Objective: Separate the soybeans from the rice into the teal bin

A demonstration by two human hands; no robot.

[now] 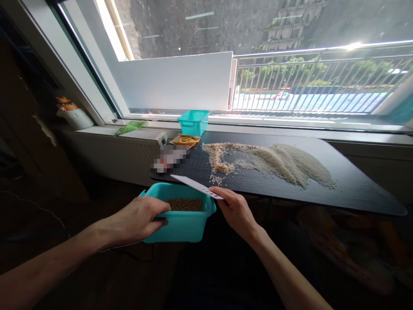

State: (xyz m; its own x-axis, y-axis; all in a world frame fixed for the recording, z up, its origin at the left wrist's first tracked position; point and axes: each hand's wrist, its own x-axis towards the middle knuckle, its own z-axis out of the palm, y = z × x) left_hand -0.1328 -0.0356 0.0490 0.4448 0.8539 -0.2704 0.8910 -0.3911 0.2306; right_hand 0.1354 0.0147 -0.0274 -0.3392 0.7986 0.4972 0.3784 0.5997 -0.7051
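We steadied a turquoise bin (180,228) of round tan beans (185,205), left hand (139,216) gripping its rim; our right hand (237,211) held a white card (190,183) (its dark marks unreadable).

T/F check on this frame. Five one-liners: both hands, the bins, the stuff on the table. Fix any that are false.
1. The left hand grips the rim of a teal bin. True.
2. The right hand holds a flat white card. True.
3. The gripped bin is filled with white grains. False: the grains inside are brown and bean-like.
4. Pale grains lie spread on the dark tabletop, with orange-brown bits among them toward the left. True.
5. Only one teal bin is in view. False: a second teal bin stands farther back, by the window.
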